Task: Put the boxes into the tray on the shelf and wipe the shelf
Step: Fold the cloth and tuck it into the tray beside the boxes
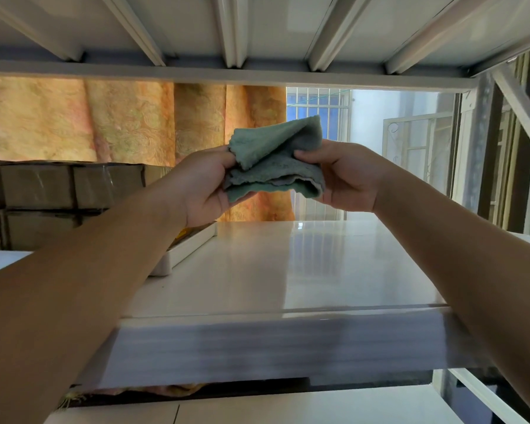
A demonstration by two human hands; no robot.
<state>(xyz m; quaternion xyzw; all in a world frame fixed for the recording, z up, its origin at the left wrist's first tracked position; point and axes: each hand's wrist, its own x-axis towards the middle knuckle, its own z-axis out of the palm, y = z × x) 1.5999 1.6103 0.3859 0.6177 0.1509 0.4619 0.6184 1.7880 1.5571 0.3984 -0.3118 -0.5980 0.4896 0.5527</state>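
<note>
Brown boxes [43,191] sit stacked at the left of the white shelf [288,270], seemingly already in the white tray [184,249]; above the shelf's glossy surface, left hand [202,185] and right hand [346,175] each pinch a folded green cloth [276,160]; wiping appears still to come.

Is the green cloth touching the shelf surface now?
Apart. The head view shows the cloth held up by the left hand and the right hand, with the curtain visible between it and the shelf.
</note>
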